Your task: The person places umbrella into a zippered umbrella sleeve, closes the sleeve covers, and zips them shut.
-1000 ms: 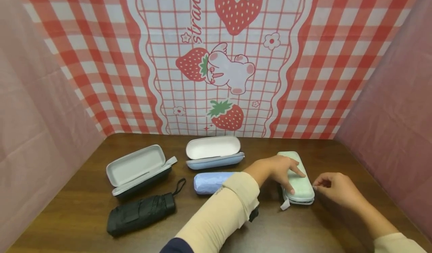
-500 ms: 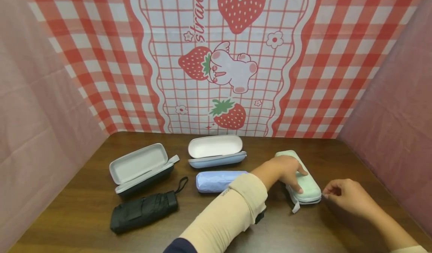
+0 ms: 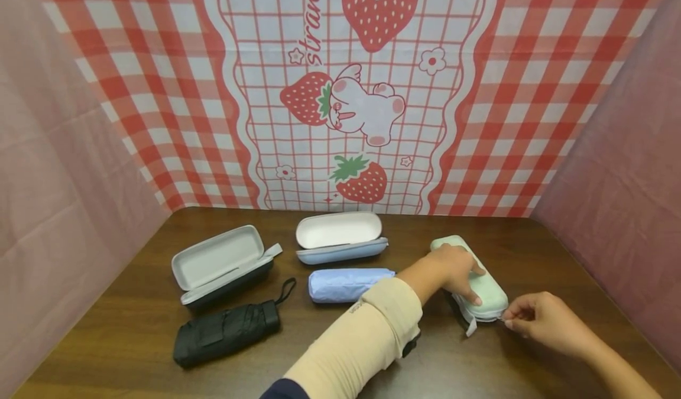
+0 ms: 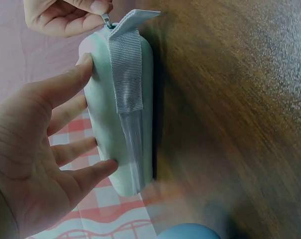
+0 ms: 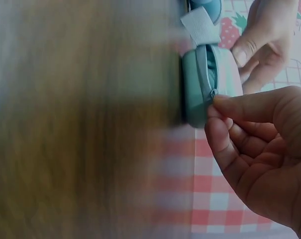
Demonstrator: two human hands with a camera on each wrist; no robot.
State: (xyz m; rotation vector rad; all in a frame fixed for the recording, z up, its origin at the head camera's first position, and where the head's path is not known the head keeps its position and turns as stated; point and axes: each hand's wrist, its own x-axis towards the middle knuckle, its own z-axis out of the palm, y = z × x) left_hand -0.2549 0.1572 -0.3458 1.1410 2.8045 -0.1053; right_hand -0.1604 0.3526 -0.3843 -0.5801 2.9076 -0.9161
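Note:
A pale green hard zip case [image 3: 492, 295] lies lid up at the right of the table. My left hand [image 3: 459, 273] rests on its lid; in the left wrist view the thumb and spread fingers press the lid, mostly straight. At the case's near right corner my right hand [image 3: 550, 323] pinches the zipper pull [image 5: 214, 93] between thumb and forefinger. Between the pull and the grey fabric tab [image 5: 200, 26], the zip gapes, and green material [image 5: 211, 69] shows inside. The lid is down over the base.
Left of the case lie a blue folded umbrella [image 3: 343, 285], partly behind my left sleeve, and a black folded umbrella [image 3: 229, 333]. Behind them stand a blue case [image 3: 340, 252] and a black case [image 3: 226, 286], lids up. A checked cloth [image 3: 511, 121] hangs at the back.
My right hand has drawn the zipper pull from the case's right side round to its near right corner. The case's near end has swung a little right under my left hand.

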